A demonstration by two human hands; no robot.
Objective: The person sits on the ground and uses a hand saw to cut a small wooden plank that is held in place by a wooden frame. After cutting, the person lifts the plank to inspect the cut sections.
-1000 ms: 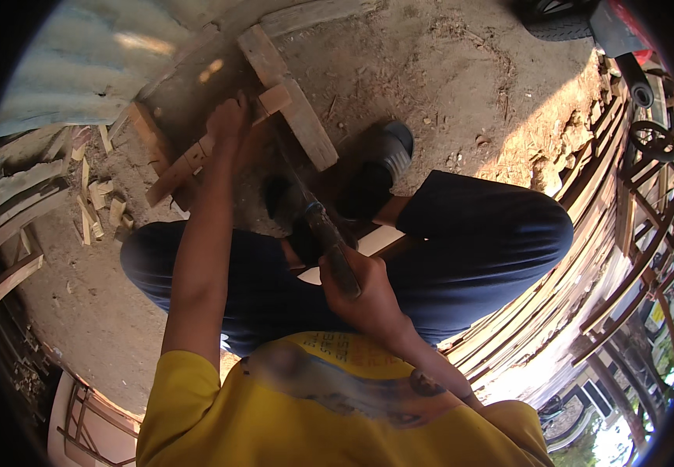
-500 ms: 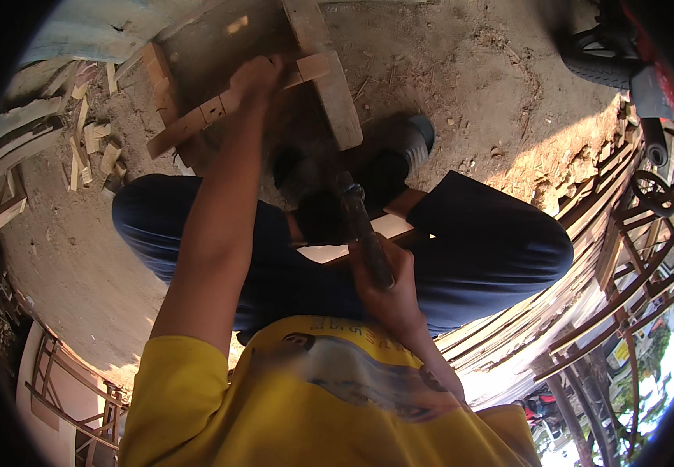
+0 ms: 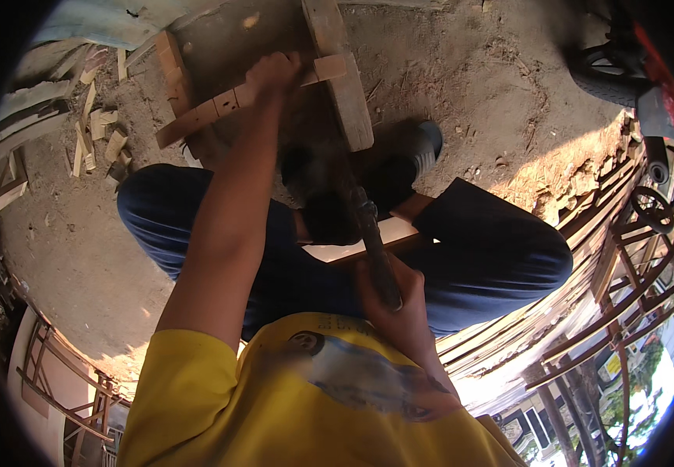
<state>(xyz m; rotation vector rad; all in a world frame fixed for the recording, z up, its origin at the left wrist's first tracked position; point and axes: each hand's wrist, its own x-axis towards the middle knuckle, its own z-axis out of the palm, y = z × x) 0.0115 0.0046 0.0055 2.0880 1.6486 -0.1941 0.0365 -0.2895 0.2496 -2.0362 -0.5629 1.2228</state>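
Note:
My left hand (image 3: 272, 75) is closed over a reddish-brown wooden bar (image 3: 189, 124), which has dark holes or marks near its middle. The bar's right end rests on a thick pale beam (image 3: 350, 105); a shorter wooden piece (image 3: 172, 68) stands by its left part. Between my knees, my right hand (image 3: 393, 288) is wrapped around the dark handle of a long tool (image 3: 373, 233) with a metal collar. The tool's far part points toward the bar but is lost in shadow and blur, so its kind cannot be made out.
My shoes (image 3: 415, 152) are just behind the beam. Wood offcuts (image 3: 100, 140) lie on the dirt at left. A wheel (image 3: 605, 74) is at the far right, with stacked wooden strips (image 3: 586, 206) below it. Under my legs shows a pale board (image 3: 337, 252).
The tool and my right hand have shifted slightly toward my body. My left hand keeps its grip on the bar. The whole view has moved a little.

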